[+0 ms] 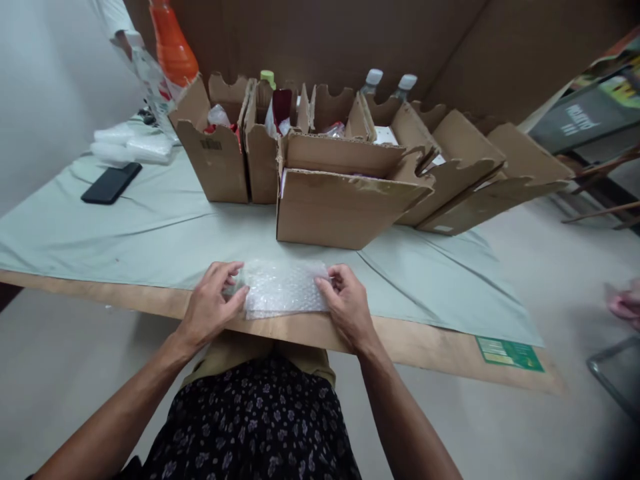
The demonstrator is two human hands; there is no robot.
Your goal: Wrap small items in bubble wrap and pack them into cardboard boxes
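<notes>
A flat piece of bubble wrap (285,288) lies at the front edge of the table, between my two hands. My left hand (215,299) is at its left end, thumb and fingertips curled round that edge. At the opposite end my right hand (345,297) pinches the wrap, thumb on top and fingers behind. The wrap looks folded, with a second layer showing along the lower edge. Just beyond it stands an open cardboard box (340,210), its contents mostly hidden.
Several cardboard bins (220,160) with small packets line the back, bottles behind them. An orange bottle (175,53) stands at back left. A black phone (112,183) lies left, near more bubble wrap (133,143). A green card (510,353) is on the right front edge.
</notes>
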